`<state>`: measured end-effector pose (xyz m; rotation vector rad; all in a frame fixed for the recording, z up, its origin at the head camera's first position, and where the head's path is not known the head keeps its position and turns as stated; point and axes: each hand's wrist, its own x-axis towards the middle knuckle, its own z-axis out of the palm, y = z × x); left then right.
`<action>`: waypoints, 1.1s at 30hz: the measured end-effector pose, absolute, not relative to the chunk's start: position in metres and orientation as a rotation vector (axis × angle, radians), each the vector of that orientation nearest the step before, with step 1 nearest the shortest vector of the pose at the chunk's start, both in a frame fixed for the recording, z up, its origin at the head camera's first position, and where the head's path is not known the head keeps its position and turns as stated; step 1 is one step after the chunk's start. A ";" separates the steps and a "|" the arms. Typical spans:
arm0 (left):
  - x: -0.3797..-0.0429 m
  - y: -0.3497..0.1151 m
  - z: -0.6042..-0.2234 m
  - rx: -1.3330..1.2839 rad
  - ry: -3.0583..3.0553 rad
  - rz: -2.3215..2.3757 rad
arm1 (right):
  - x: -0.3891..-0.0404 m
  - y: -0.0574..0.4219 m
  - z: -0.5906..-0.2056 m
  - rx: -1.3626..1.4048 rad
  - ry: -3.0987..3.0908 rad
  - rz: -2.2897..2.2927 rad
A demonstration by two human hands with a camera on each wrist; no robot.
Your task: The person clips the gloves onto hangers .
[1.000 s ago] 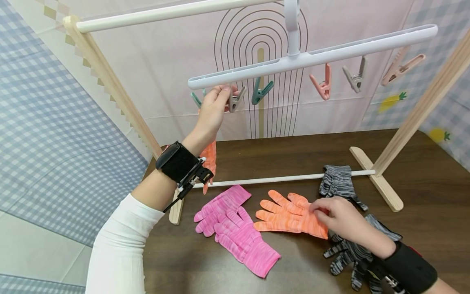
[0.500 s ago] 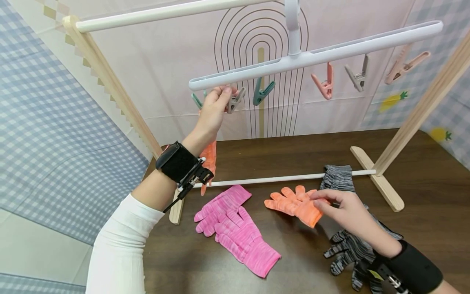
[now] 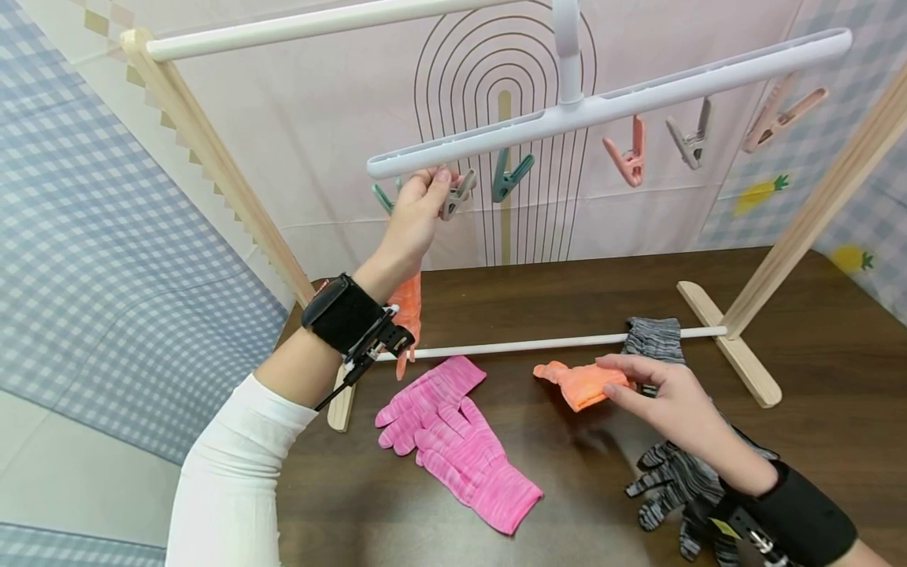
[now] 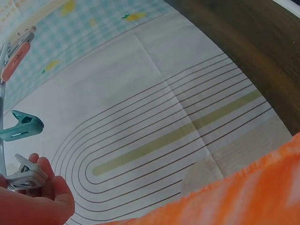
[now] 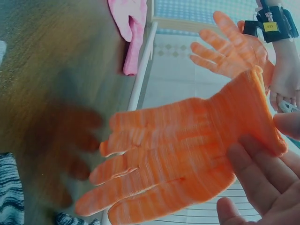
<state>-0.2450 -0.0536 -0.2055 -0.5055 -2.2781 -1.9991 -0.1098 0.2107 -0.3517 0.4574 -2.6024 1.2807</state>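
Observation:
My left hand (image 3: pixel 411 220) is raised to the left end of a white clip hanger (image 3: pixel 489 140). It pinches a grey clip (image 3: pixel 459 194), which also shows in the left wrist view, beside a teal clip (image 4: pixel 28 126). An orange glove (image 3: pixel 407 311) hangs under that end, partly hidden by the left arm. My right hand (image 3: pixel 669 405) holds a second orange glove (image 5: pixel 183 154) by its cuff, thumb on one side and fingers on the other. This glove is above the table, its shadow beneath it, and its fingers point away from the hand.
Two pink gloves (image 3: pixel 478 472) overlap on the brown table (image 3: pixel 567 512). Grey-black striped gloves lie at the right, one cuff (image 3: pixel 653 339) over the rack's low white rod (image 3: pixel 524 346). Pink and grey clips (image 3: pixel 627 153) hang farther right. Wooden posts (image 3: pixel 815 197) flank the hanger.
The right hand has lifted the orange glove off the table, and it now appears foreshortened in the head view. The left hand stays at the grey clip; the hanger's right end has shifted slightly upward.

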 end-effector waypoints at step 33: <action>-0.237 -0.046 -0.210 -0.523 -2.224 -2.111 | -0.112 0.196 -0.343 0.385 -2.479 1.225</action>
